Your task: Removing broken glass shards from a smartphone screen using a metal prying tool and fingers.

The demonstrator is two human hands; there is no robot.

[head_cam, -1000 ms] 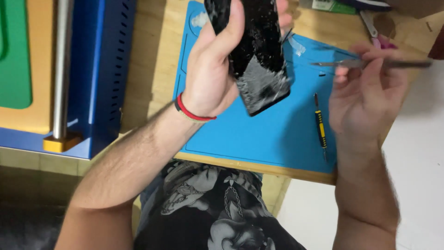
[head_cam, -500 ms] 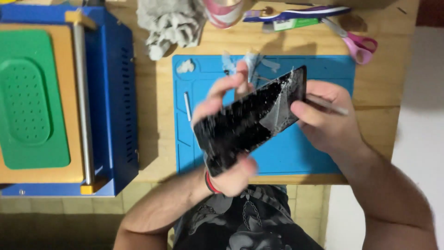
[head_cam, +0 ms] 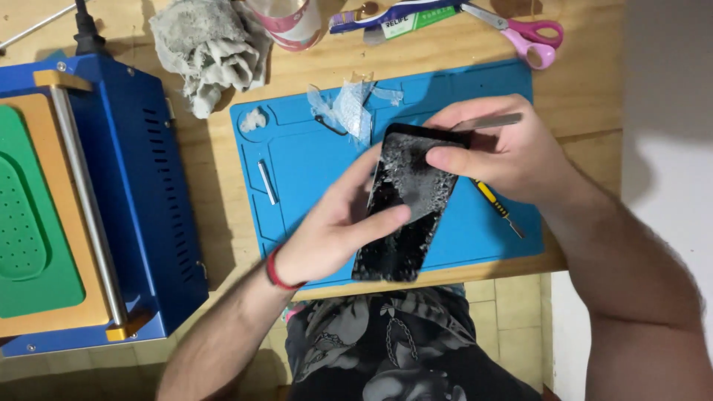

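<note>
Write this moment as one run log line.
left hand: holds cracked phone screen | right hand: metal tool | under: blue mat

The cracked phone screen [head_cam: 407, 212] is glossy black glass, dulled by grey residue. At its nine o'clock lies matt blue rubbery mat [head_cam: 312, 171] on wooden bench [head_cam: 579, 89]; rough grey cloth [head_cam: 208, 48] at eleven

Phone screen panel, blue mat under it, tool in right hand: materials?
Phone screen panel: looks like glossy black glass, cracked, with whitish shattered patches. Blue mat: likely matte silicone or rubber, with moulded recesses. Tool in the right hand: probably bare metal, flat and grey with a dull sheen.
</note>
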